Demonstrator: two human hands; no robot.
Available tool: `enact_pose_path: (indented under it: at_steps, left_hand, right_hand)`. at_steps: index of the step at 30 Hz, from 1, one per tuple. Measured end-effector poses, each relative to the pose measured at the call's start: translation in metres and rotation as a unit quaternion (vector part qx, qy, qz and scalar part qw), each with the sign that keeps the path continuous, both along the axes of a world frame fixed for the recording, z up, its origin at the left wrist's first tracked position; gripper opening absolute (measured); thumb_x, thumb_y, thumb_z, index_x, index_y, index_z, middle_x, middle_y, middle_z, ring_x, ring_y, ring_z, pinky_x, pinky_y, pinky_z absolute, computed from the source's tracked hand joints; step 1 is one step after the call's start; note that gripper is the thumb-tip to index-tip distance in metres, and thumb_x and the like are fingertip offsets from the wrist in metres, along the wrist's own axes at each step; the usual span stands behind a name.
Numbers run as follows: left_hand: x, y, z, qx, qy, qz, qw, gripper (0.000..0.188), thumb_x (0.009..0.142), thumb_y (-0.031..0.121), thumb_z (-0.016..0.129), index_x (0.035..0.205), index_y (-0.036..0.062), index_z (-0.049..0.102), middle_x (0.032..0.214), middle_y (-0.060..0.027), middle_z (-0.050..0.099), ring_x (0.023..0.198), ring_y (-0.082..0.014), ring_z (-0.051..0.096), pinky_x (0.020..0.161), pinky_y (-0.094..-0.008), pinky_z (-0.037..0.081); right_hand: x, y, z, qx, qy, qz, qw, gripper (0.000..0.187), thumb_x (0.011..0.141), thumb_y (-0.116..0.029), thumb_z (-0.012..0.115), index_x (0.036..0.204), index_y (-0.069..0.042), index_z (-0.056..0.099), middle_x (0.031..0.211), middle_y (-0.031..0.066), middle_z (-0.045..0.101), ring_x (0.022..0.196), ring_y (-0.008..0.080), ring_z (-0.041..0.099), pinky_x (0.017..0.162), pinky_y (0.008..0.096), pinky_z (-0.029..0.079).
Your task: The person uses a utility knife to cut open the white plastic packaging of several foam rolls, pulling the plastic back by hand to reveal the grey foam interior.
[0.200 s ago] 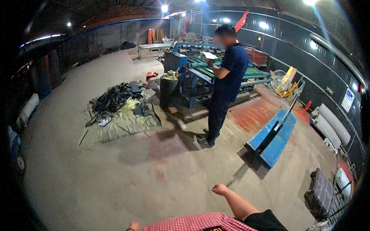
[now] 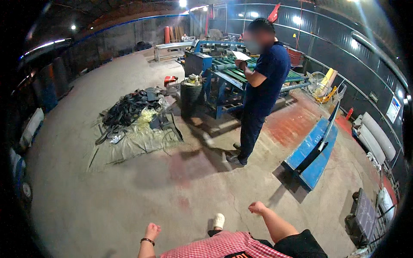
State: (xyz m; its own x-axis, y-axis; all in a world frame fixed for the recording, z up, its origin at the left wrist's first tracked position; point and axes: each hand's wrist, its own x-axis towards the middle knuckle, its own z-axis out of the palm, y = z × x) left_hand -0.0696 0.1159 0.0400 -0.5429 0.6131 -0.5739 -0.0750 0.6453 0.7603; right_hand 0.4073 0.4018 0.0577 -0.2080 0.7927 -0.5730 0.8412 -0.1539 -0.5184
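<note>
Your right hand [image 2: 257, 208] is toward you and left of the blue platform [image 2: 322, 165], apart from it. Your left hand [image 2: 151, 231] is farther left of the platform, band [image 2: 147, 241] on the wrist. Fingers on both look curled, nothing visible in either; can't tell whether they're fully closed or just loose. Both arms are bent and out from your body, probably for balance in a step, since one shoe [image 2: 219, 221] shows ahead of your checked shirt [image 2: 202, 249].

The platform sits on the floor [image 2: 107, 193], the nearest big thing to your right hand. Its bar [image 2: 328, 134] slants up along it, likely there to be gripped or to brace something.

Left of the platform and a bit beyond, a co-worker [image 2: 266, 81] stands with paper [image 2: 241, 56] raised chest-high, apparently to read it. Machine [image 2: 229, 68] lies beyond the platform, to its left. Well left of the platform, a dark heap [image 2: 124, 112] is on a tarp [image 2: 142, 142], probably to keep it together and off the floor. Right of the platform, toward you: a dark cart [image 2: 362, 219]. Beyond the platform, right: a red extinguisher [image 2: 349, 113] near the wall, presumably for quick reach.
</note>
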Motion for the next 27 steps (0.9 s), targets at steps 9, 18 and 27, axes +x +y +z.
enact_pose_path:
  at_steps: [9, 18, 27]
  left_hand:
    - [-0.039, 0.161, -0.037, 0.009, -0.050, 0.155, 0.987, 0.009, 0.088, 0.012, 0.039, 0.088, 0.0042, 0.042, 0.076, -0.0085, 0.056, 0.070, -0.0208, 0.056, 0.061, -0.0310, 0.047]
    - [-0.106, 0.312, -0.035, 0.005, -0.062, 0.199, 0.978, 0.005, 0.086, 0.011, 0.042, 0.086, 0.0060, 0.042, 0.073, -0.0077, 0.055, 0.064, -0.0195, 0.055, 0.054, -0.0301, 0.045]
    - [-0.202, 0.470, -0.080, 0.015, -0.090, 0.143, 0.986, 0.004, 0.085, 0.011, 0.044, 0.083, 0.0078, 0.043, 0.071, -0.0070, 0.054, 0.058, -0.0182, 0.053, 0.047, -0.0291, 0.043]
  right_hand:
    - [-0.125, 0.332, 0.065, 0.086, 0.186, -0.084, 0.975, 0.016, 0.077, -0.019, 0.057, 0.074, -0.004, 0.061, 0.061, 0.0043, 0.059, 0.051, 0.0132, 0.055, 0.045, 0.0265, 0.042]
    - [-0.276, 0.567, 0.118, 0.069, 0.336, -0.161, 0.926, 0.026, 0.086, -0.024, 0.050, 0.105, -0.006, 0.052, 0.079, 0.0059, 0.058, 0.068, 0.0156, 0.057, 0.057, 0.0293, 0.046]
    - [-0.294, 0.718, 0.112, 0.031, 0.453, -0.408, 0.792, 0.023, 0.089, -0.027, 0.043, 0.094, -0.005, 0.048, 0.087, 0.0089, 0.058, 0.077, 0.0197, 0.057, 0.067, 0.0337, 0.047]
